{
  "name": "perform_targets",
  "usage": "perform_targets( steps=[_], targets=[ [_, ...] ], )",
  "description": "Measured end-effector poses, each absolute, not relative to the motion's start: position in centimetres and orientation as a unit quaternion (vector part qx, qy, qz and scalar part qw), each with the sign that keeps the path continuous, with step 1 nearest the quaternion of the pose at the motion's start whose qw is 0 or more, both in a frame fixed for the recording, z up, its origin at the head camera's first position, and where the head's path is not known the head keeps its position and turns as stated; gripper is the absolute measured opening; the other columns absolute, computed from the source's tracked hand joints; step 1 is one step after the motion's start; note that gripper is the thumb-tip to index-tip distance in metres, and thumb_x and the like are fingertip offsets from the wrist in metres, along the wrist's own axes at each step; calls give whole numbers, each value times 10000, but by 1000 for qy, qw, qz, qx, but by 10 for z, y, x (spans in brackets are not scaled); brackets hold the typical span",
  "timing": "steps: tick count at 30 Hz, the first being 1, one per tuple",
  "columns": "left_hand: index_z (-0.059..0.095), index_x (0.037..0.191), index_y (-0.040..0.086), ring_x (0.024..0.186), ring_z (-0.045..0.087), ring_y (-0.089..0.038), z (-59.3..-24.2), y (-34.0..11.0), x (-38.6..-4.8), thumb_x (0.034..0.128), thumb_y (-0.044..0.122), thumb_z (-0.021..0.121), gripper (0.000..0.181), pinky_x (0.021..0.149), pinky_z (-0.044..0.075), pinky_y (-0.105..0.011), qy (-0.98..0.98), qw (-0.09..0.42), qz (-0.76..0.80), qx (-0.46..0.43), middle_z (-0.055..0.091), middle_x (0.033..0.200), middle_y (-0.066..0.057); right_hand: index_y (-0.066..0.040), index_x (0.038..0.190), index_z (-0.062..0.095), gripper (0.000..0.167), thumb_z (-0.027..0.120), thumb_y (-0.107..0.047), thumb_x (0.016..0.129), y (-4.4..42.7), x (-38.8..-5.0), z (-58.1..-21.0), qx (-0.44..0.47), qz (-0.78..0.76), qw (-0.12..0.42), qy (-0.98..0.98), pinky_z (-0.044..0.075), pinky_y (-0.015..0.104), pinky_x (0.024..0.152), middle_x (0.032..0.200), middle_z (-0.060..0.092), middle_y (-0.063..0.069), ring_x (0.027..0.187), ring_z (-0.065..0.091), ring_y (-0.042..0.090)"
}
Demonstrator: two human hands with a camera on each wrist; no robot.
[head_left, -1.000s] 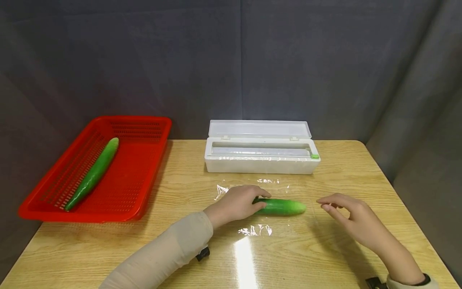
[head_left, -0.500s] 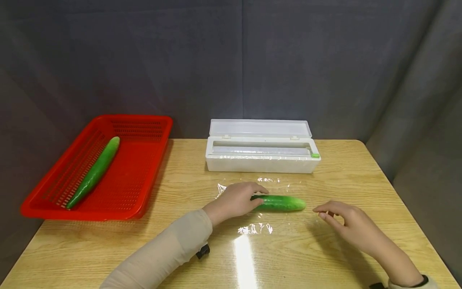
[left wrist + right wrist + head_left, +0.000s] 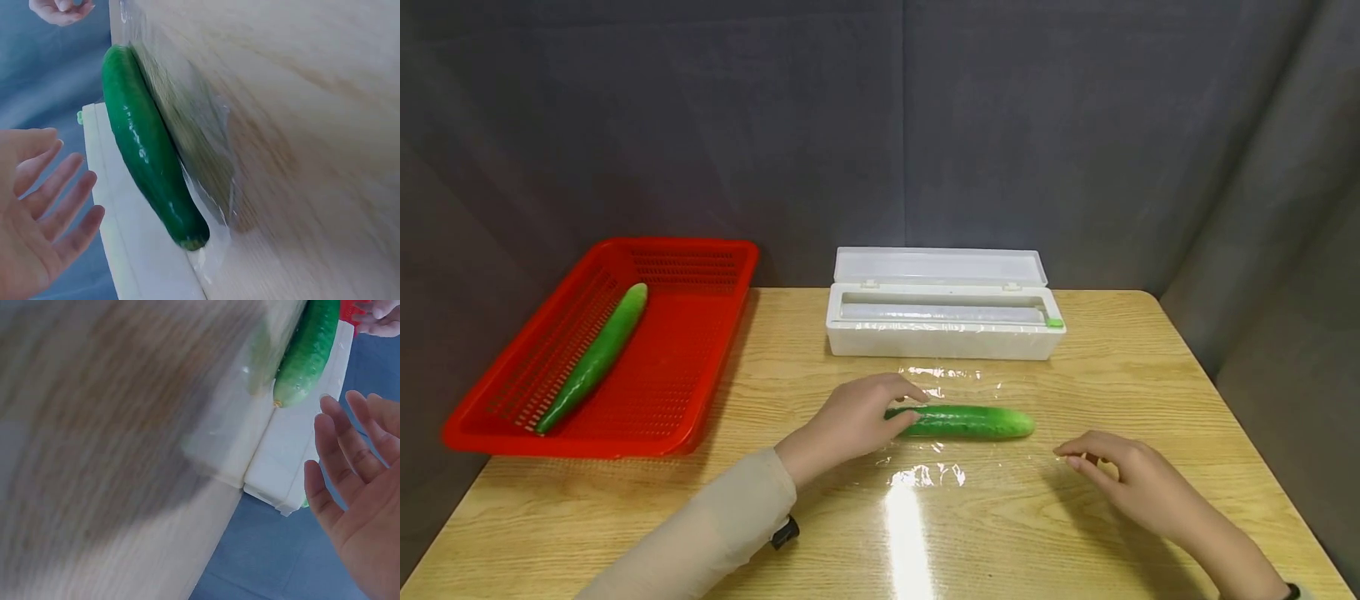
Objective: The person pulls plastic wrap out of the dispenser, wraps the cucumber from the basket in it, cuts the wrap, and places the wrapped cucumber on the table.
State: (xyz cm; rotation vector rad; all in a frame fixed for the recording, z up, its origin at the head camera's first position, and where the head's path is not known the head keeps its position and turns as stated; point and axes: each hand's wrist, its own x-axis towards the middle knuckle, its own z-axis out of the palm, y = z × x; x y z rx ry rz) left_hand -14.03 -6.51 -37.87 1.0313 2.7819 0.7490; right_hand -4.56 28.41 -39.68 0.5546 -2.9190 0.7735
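Note:
A green cucumber [image 3: 970, 422] lies crosswise on a sheet of clear plastic wrap [image 3: 928, 476] spread on the table. My left hand [image 3: 861, 417] is over the cucumber's dark left end with fingers loosely spread. In the left wrist view a gap shows between those fingers [image 3: 69, 200] and the cucumber [image 3: 150, 150]. To the right of the pale tip, apart from it, my right hand [image 3: 1131, 475] hovers with relaxed fingers and nothing in them. Behind the cucumber stands a white wrap dispenser box [image 3: 943, 343], lid raised, a roll of wrap inside.
At the left, a red plastic basket [image 3: 711, 367] holds another cucumber [image 3: 597, 358] lying diagonally. A dark curtain [image 3: 775, 142] hangs behind the wooden table [image 3: 790, 342] and along its right side. The dispenser has a green piece [image 3: 1055, 323] at its right end.
My left hand has come off the cucumber and moved left, showing more of its dark end. My right hand has dropped slightly toward the near side. The cucumber lies in nearly the same place.

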Motion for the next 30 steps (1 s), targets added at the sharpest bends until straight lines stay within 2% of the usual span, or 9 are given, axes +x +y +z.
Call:
perform_targets(
  steps=[8, 12, 20, 27, 30],
  targets=[
    [727, 1158, 226, 1022, 641, -112, -381, -96, -125, 951, 272, 683, 216, 842, 527, -349, 911, 40, 244, 330, 685, 1176, 81, -239, 1101, 728, 189, 669, -137, 954, 286, -44, -401, 176, 262, 10, -949, 544, 336, 727, 1028, 695, -136, 909, 615, 12],
    [740, 1121, 219, 916, 642, -72, -387, -110, -120, 942, 258, 693, 190, 759, 530, -310, 910, 39, 242, 333, 700, 1121, 91, -252, 1088, 729, 187, 680, -140, 946, 286, -43, -403, 174, 269, 0, -947, 544, 328, 727, 1028, 694, -143, 908, 617, 11],
    [740, 1100, 196, 886, 639, -52, -400, -133, -112, 914, 207, 712, 189, 747, 523, -301, 908, 68, 250, 329, 707, 1041, 108, -227, 1091, 721, 183, 690, -135, 937, 288, -43, -407, 189, 272, -15, -943, 508, 282, 659, 1027, 699, -112, 798, 567, -24],
    [736, 1087, 184, 898, 635, -60, -407, -141, -109, 851, 205, 778, 241, 786, 527, -341, 906, 73, 227, 351, 702, 1012, 106, -197, 1076, 711, 273, 726, -16, 872, 290, -45, -414, 228, 276, -10, -934, 513, 252, 652, 950, 667, -155, 786, 561, -21],
    [744, 1047, 194, 923, 628, -70, -409, -142, -107, 848, 213, 784, 204, 791, 523, -347, 904, 74, 217, 361, 693, 1015, 116, -218, 1063, 713, 282, 745, -27, 858, 290, -46, -417, 235, 282, -17, -930, 510, 243, 642, 953, 667, -156, 777, 560, -21]
  ],
)
